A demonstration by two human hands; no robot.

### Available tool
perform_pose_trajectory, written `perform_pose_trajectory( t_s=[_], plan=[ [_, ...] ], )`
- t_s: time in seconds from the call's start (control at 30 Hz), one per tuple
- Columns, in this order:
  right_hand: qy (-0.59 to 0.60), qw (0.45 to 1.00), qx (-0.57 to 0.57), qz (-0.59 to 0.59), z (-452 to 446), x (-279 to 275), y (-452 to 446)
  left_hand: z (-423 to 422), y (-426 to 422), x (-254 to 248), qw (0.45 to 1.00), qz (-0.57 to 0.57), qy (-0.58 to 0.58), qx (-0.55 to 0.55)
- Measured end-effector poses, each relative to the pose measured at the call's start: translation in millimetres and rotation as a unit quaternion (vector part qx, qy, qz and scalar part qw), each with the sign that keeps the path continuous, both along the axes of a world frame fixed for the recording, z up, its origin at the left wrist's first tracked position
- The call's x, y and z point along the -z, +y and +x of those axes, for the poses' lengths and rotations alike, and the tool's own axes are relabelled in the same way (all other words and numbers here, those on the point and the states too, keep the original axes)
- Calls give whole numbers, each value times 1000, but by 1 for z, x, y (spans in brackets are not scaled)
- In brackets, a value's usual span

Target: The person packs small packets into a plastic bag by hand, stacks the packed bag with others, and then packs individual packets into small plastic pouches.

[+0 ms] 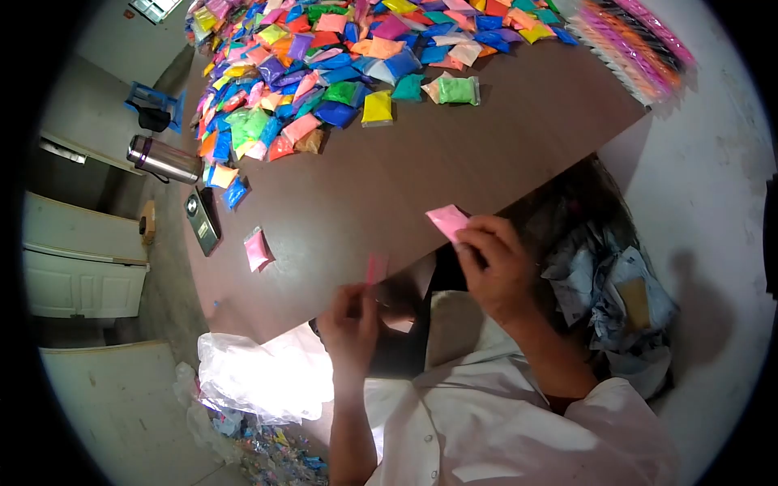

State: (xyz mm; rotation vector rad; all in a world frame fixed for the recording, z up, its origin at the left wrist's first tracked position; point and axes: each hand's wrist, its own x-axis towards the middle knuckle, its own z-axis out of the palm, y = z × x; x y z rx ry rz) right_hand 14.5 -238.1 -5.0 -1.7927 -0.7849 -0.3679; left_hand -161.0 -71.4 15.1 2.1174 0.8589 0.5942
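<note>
My right hand point(496, 271) pinches a small pink packet point(446, 220) by one corner, just above the table's front edge. My left hand point(348, 318) is closed, with its fingertips together, at that same edge. A thin, see-through pink strip point(375, 269) rises from those fingertips; it is blurred and I cannot make out its kind. Another pink packet point(257, 249) lies by itself on the brown table point(356, 194), to the left of both hands.
Many colourful packets point(324, 69) are heaped at the back of the table. A phone point(202, 220) and a steel flask point(166, 159) stand along the left edge. Bundled coloured strips point(628, 49) lie at the back right. Clear plastic bags point(263, 377) hang at the front left.
</note>
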Motion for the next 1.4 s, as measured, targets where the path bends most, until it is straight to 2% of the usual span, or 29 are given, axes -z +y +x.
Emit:
perform_pose_trajectory(
  t_s=[0.1, 0.2, 0.3, 0.5, 0.63, 0.67, 0.7, 0.8, 0.93, 1.0, 1.1, 1.13, 1.3, 1.37, 1.4],
  plan=[
    [-28, 998, -31, -54, -18, 8, 15, -3, 4, -10, 998, -51, -16, -20],
    [-32, 988, -127, -84, -36, 5, 27, -4, 5, -5, 999, -39, -17, -19],
    [-2, 983, -161, -84, -46, 2, 29, 0, 3, -1, 999, -32, -24, -11],
    [-116, 977, -129, -127, 2, -13, 29, 6, -12, -7, 1000, 2, -22, 4],
    [-120, 964, -157, -177, 13, -11, 31, 12, -24, 4, 999, 28, -11, 45],
    [-104, 963, -163, -188, 13, -8, 30, 12, -19, 5, 995, 83, -17, 53],
    [-89, 961, -168, -200, 12, -6, 30, 11, -14, 6, 995, 82, -17, 52],
    [-83, 961, -167, -204, 12, -4, 30, 5, 3, 5, 988, 144, 65, 0],
    [-104, 971, -145, -157, 14, -1, 36, 7, 3, 5, 987, 149, 42, -30],
    [-79, 971, -165, -157, 16, -1, 35, 16, -10, 1, 982, 181, -12, 48],
    [-65, 974, -162, -142, 15, 2, 33, 23, -7, 1, 972, 220, 43, 62],
    [-65, 975, -161, -142, 14, 2, 33, 24, 0, 3, 977, 201, 55, 47],
    [-60, 978, -155, -123, 13, 3, 35, 32, 14, -7, 978, 202, 35, 28],
    [-61, 979, -155, -121, 13, 5, 35, 42, 5, -16, 966, 224, 2, 126],
    [-64, 979, -154, -120, 14, 6, 35, 46, 5, -17, 966, 224, 1, 127]
  ],
)
